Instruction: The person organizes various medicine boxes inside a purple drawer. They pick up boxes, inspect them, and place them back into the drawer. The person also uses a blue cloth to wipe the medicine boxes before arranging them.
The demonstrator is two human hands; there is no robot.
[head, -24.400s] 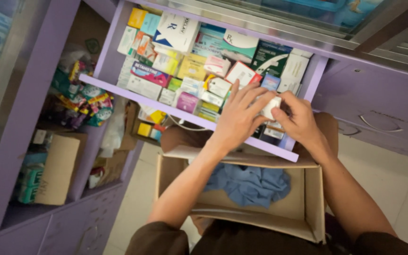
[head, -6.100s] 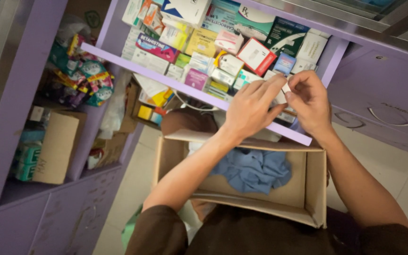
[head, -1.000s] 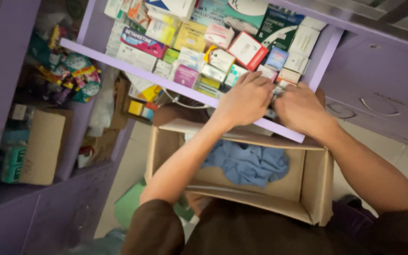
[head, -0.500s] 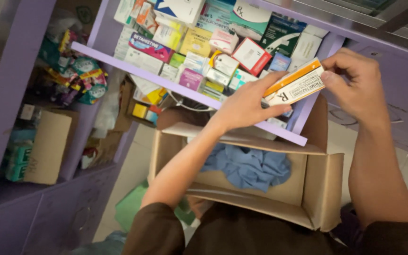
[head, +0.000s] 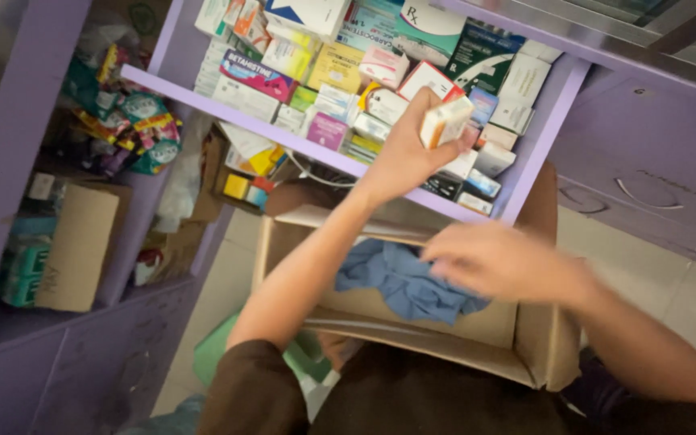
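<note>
White-orange med box (head: 445, 121) gripped upright in left hand (head: 404, 153), at 12 o'clock from right hand (head: 493, 262), blurry, seemingly empty, over cardboard box (head: 537, 338).

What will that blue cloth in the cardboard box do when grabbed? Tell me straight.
The cloth lies crumpled in folds, so it will likely go floppy and drape from the grip. It looks thin, so probably light. Bunched flat in the box, it is unlikely to roll or tip. The right hand hovers over it, blurred.
</note>
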